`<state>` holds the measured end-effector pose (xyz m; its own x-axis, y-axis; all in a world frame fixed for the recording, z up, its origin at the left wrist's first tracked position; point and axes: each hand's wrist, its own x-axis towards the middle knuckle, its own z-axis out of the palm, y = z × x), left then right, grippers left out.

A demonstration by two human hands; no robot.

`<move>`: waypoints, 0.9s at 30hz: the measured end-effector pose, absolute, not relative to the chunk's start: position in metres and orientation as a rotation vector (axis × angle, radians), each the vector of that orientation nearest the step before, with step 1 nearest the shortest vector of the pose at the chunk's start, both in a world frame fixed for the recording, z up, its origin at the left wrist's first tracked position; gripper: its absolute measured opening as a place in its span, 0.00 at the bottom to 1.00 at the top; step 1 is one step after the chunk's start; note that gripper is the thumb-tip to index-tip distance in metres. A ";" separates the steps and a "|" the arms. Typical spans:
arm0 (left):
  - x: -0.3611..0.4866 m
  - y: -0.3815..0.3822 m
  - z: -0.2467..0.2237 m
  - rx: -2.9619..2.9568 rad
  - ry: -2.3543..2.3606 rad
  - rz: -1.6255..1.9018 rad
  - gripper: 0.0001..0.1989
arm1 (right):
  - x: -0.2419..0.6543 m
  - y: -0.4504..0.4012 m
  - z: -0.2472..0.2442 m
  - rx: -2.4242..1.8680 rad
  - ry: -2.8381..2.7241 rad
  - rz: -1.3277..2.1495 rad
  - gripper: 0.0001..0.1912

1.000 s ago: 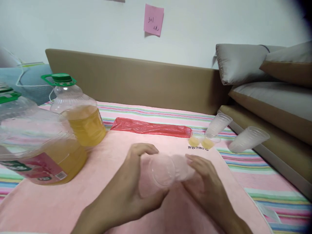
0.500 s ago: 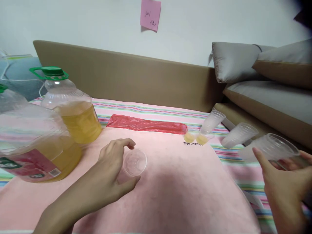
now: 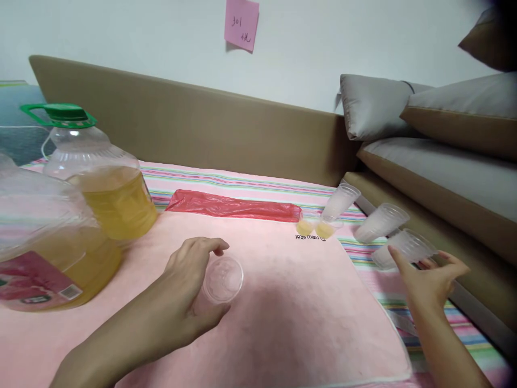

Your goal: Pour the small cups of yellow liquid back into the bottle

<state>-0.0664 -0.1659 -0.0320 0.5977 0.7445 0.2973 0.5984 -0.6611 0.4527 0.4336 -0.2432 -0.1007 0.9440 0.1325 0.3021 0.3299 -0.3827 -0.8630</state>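
Observation:
A clear plastic cup (image 3: 223, 279) stands on the pink mat (image 3: 283, 302). My left hand (image 3: 197, 291) curves around its left side, thumb and fingers apart; whether it touches the cup is unclear. On the right, my right hand (image 3: 430, 275) has its thumb and fingers spread around the rim end of a stack of clear cups (image 3: 404, 248). Two more tilted stacks, one nearer (image 3: 382, 222) and one farther back (image 3: 341, 201), stand behind it. Two cups with yellow liquid, the left one (image 3: 304, 227) and the right one (image 3: 324, 229), are at the mat's far edge.
Two large jugs of yellow liquid, one green-capped (image 3: 117, 199) and one with a pink label (image 3: 36, 280), stand at the left. A red plastic bag (image 3: 234, 207) lies along the mat's far edge. Grey-brown cushions (image 3: 452, 156) are piled at the right. A brown board (image 3: 194, 129) stands behind.
The view has shifted slightly. My right hand has moved left and away from me, and the cup stack at it now sits closer to the other stacks. My left hand remains around the single cup.

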 end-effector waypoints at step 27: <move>-0.061 -0.169 -0.031 2.474 1.084 0.510 0.32 | 0.430 -0.249 -0.109 -1.862 -0.503 -0.446 0.54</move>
